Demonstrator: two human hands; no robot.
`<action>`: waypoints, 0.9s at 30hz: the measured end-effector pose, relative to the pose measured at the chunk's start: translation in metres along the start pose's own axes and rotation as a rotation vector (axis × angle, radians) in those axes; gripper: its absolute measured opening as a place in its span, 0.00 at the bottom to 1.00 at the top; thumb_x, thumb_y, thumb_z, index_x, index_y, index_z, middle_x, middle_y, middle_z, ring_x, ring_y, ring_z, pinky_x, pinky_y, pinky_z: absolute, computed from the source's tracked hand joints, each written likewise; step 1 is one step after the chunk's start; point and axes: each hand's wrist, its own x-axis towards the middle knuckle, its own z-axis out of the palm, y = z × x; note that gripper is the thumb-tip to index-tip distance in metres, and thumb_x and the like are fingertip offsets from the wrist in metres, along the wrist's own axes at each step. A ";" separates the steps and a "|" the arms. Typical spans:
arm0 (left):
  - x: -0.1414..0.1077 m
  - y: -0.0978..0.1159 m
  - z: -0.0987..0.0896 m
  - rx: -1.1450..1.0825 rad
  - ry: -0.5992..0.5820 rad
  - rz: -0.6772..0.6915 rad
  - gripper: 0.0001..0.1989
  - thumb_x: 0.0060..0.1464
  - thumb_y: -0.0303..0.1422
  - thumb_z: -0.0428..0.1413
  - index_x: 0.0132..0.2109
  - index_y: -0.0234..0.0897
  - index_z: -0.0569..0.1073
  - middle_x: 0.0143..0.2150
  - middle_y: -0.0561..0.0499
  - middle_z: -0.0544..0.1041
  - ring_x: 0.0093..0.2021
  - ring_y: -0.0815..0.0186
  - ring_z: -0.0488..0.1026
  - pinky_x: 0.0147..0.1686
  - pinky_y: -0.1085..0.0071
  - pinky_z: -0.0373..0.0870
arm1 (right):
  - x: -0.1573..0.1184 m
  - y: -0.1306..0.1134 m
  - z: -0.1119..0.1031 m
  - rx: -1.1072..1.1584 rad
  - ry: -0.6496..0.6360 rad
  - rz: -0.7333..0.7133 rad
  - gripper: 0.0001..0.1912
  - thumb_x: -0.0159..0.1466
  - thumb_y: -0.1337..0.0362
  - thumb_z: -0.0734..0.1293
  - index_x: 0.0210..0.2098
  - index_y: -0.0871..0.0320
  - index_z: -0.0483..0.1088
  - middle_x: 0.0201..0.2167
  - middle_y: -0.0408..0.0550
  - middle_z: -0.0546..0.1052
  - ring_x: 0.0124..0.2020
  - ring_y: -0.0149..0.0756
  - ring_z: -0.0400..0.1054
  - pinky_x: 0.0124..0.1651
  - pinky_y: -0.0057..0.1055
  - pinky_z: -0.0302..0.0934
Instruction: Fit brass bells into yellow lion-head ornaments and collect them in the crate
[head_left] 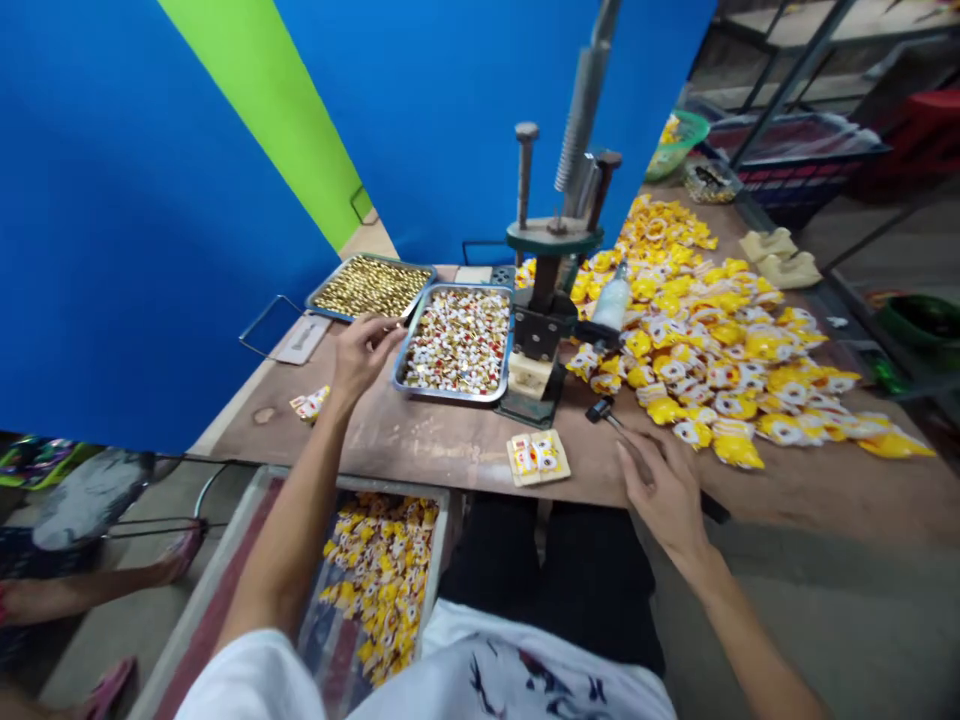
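Observation:
My left hand is raised at the left rim of a metal tray filled with small white, red and gold pieces. Its thumb and fingers are pinched together; a pale speck shows at the tips, too small to name. My right hand grips the handle of a small hammer with a black head, low over the table. Between my hands, a yellow and white cat-faced plastic piece lies on a cream block near the table's front edge. A hand press stands behind it.
A second tray holds gold pieces. Many yellow cat-faced pieces are heaped right of the press, with a bottle among them. A box of similar pieces sits below the table edge. Blue panels rise behind. Another person's leg shows at left.

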 end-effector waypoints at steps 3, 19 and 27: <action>-0.119 0.050 0.036 -0.187 -0.158 -0.015 0.15 0.63 0.44 0.69 0.53 0.44 0.90 0.50 0.44 0.83 0.44 0.60 0.77 0.48 0.66 0.76 | 0.017 -0.026 0.001 0.278 -0.205 -0.040 0.19 0.78 0.58 0.70 0.67 0.46 0.78 0.62 0.54 0.79 0.64 0.51 0.76 0.71 0.53 0.70; -0.252 0.112 0.147 -0.312 -0.079 -0.169 0.17 0.74 0.42 0.59 0.61 0.47 0.87 0.54 0.42 0.86 0.53 0.55 0.84 0.60 0.59 0.80 | 0.020 -0.029 0.048 0.640 -0.360 0.039 0.20 0.74 0.55 0.77 0.64 0.46 0.83 0.65 0.55 0.80 0.67 0.49 0.75 0.72 0.51 0.71; -0.276 0.125 0.167 -0.119 0.038 -0.129 0.21 0.78 0.37 0.53 0.69 0.44 0.82 0.56 0.38 0.83 0.52 0.56 0.83 0.57 0.62 0.79 | 0.025 -0.031 0.050 0.687 -0.358 0.104 0.17 0.71 0.58 0.79 0.59 0.49 0.85 0.63 0.55 0.80 0.65 0.49 0.77 0.70 0.48 0.73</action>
